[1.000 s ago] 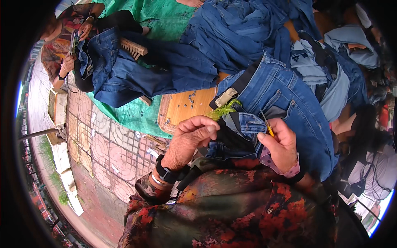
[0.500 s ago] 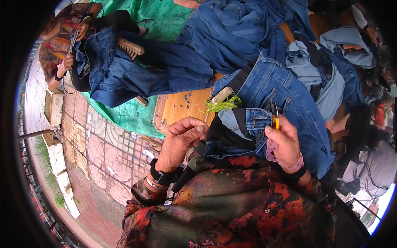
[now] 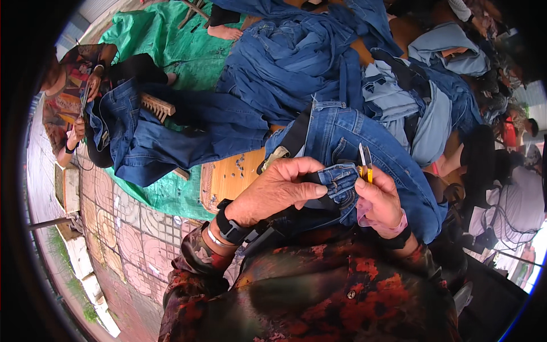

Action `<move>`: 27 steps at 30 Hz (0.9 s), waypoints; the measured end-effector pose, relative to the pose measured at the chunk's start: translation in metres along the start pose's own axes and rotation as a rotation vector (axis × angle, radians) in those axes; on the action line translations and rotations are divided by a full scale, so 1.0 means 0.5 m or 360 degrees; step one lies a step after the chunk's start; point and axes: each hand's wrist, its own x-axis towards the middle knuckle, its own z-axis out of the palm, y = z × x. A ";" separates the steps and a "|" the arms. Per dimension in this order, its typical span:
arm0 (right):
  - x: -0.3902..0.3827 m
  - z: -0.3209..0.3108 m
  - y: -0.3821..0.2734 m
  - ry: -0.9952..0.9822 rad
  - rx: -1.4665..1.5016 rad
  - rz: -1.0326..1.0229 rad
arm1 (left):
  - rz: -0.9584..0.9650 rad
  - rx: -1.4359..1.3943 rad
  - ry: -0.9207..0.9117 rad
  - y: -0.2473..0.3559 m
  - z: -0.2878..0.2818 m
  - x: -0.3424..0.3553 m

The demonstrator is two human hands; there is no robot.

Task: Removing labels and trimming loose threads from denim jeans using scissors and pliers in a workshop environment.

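Blue jeans (image 3: 364, 128) lie over my lap, with a dark lining showing at the waist. A gathered denim edge with seams (image 3: 338, 176) is bunched up between my hands. The thumb and fingers of my left hand (image 3: 279, 189) are closed on its left end. In my right hand (image 3: 380, 199) are small yellow-handled thread snips (image 3: 366, 162), their blades pointing up and apart. The right thumb also rests against the denim. A pale object (image 3: 277, 157) shows partly behind my left hand, on the jeans.
A wooden board (image 3: 228, 179) with small dark scraps lies beyond my left hand. Jeans are heaped ahead (image 3: 290, 62), with lighter denim (image 3: 393, 94) at right. Another person (image 3: 77, 102) handles jeans at left, over a green tarp (image 3: 162, 40). Other people sit at right.
My left hand has moved right, from a pinch in the air onto the bunched denim. The green strands on the jeans are now out of sight. The view has shifted a little.
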 end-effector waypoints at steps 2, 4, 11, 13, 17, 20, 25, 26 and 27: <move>0.005 -0.003 0.001 0.0123 0.0182 -0.0003 | -0.0114 0.0001 -0.0067 0.006 0.000 0.013; 0.012 -0.012 0.002 0.0118 0.0234 -0.0016 | -0.0263 -0.0022 -0.0118 0.008 -0.002 0.027; 0.036 -0.030 0.013 0.0148 0.0398 0.0227 | -0.0293 -0.0455 0.0131 -0.003 0.022 0.062; 0.037 -0.027 0.011 0.0206 0.0242 0.0183 | -0.0325 -0.0436 0.0062 0.000 0.020 0.069; 0.047 -0.023 0.000 0.0206 0.0158 0.0010 | -0.0263 -0.0352 0.0037 0.007 0.035 0.078; 0.052 -0.026 -0.008 0.0150 0.0392 0.0059 | -0.0110 -0.0189 -0.0001 0.003 0.042 0.081; 0.047 -0.026 0.002 0.0119 0.0629 0.0062 | 0.0070 -0.0097 -0.0019 -0.008 0.043 0.083; 0.045 -0.025 0.004 0.0142 0.0631 0.0024 | -0.0022 -0.0126 0.0018 -0.011 0.039 0.078; 0.044 -0.025 0.003 0.0145 0.0633 0.0022 | -0.0114 -0.0157 0.0058 -0.011 0.037 0.076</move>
